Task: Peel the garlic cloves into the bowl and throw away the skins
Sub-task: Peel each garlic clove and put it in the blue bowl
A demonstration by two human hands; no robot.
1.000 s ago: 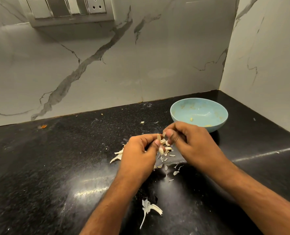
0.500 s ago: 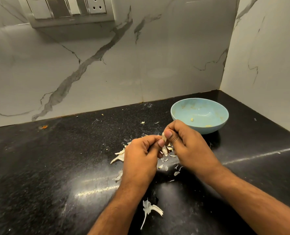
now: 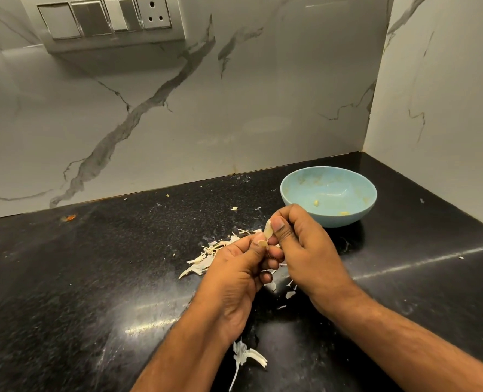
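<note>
Between my two thumbs sits the garlic clove [image 3: 267, 229]: my right hand [image 3: 305, 250] pinches it and my left hand [image 3: 234, 267] grips its lower end. At two o'clock stands the blue bowl [image 3: 348, 219]; skins [image 3: 203, 258] litter the black counter [image 3: 93, 278] at nine o'clock.

Two bare forearms — no sleeves, rings or watch — short-nailed fingers [image 3: 277, 228].

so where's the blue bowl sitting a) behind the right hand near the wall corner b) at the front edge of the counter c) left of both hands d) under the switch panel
a: the blue bowl stands on the black counter just beyond the right hand, toward the corner where the two walls meet.
</note>
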